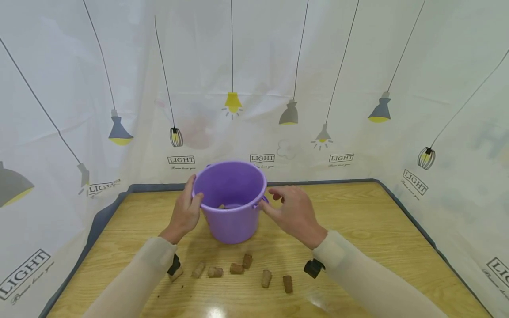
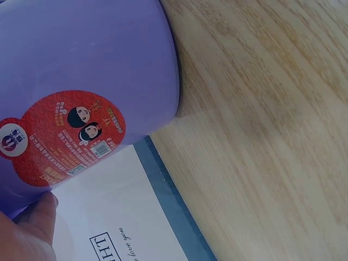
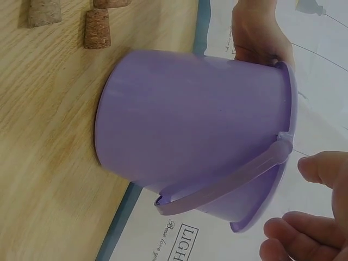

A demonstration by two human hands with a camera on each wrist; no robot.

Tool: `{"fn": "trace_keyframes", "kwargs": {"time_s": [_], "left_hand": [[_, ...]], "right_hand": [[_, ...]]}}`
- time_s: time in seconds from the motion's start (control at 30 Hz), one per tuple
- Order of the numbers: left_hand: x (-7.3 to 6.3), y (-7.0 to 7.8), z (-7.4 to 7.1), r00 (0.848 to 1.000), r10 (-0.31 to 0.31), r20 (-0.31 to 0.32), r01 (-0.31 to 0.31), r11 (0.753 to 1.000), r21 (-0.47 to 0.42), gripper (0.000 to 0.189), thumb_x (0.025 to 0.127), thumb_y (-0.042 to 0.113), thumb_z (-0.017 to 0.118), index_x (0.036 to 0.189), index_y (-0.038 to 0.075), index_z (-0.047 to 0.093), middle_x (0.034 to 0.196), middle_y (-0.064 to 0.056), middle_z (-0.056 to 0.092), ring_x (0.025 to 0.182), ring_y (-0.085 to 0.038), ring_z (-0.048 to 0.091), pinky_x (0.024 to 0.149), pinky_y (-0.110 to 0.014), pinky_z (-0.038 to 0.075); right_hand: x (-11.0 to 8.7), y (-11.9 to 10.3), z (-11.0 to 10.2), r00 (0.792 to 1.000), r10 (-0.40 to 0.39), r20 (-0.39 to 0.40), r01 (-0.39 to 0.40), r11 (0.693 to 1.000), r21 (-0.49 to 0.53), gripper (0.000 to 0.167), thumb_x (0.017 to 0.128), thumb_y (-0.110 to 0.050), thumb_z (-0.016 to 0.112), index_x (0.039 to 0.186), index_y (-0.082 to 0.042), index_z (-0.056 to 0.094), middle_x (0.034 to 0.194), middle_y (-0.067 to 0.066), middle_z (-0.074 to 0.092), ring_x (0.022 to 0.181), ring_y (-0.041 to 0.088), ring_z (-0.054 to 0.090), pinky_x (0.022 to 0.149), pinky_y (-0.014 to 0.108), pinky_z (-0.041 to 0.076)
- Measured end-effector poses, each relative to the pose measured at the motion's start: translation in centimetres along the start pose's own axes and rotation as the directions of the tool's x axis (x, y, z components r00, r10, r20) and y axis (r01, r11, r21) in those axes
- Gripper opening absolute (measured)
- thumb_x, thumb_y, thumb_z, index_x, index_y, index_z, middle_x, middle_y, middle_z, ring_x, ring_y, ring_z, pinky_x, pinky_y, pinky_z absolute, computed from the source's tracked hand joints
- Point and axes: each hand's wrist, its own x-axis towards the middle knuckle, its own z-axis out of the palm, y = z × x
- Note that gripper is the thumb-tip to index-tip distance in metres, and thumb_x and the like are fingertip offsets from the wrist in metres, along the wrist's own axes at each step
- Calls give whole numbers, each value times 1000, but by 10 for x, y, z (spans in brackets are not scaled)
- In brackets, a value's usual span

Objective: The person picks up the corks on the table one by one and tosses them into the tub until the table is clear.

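A purple plastic bucket (image 1: 233, 225) stands upright at the back of the table, its handle (image 3: 234, 187) hanging down the outer wall. My left hand (image 1: 187, 210) grips its rim on the left, thumb over the edge. A red round sticker (image 2: 70, 136) shows on the wall in the left wrist view. Beside the right part of the rim is my right hand (image 1: 292, 210), fingers loosely bent; the right wrist view shows a gap between its thumb (image 3: 321, 168) and the bucket. Something tan lies at the bucket's bottom, mostly hidden by the front rim.
Several cork stoppers lie in a loose row in front of the bucket, among them a dark one (image 1: 287, 284) at the right and a paler one (image 1: 266, 278). A white curtain (image 1: 254, 53) printed with lamps hangs around the wooden table (image 1: 350, 265).
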Motion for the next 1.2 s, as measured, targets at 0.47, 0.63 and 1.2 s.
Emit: {"fn": "trace_keyframes", "kwargs": {"time_s": [0.47,0.63,1.2], "left_hand": [[3,1,-1,1000,-7,30,8,1000,-16,63,107,14,37,163,-1,13,162,-27,29,146,-42,36,119,-56,33],[3,3,-2,999,-17,32,18,1000,-10,64,107,15,37,163,-1,12,164,-26,26,147,-42,34,121,-56,30],[1,2,-2,999,-27,26,27,1000,6,63,107,18,36,163,-1,12,164,-25,26,148,-41,32,122,-55,27]], "right_hand": [[-10,3,-1,999,-36,-36,36,999,0,28,83,-32,86,97,-8,81,88,5,77,73,18,66,70,36,54],[-15,6,-1,1000,-11,-13,11,1000,-18,30,83,-33,86,98,-7,81,85,4,75,73,17,65,70,37,54],[-28,13,-1,1000,11,19,-10,999,-39,31,83,-34,86,99,-9,80,83,1,74,73,16,63,74,39,52]]}}
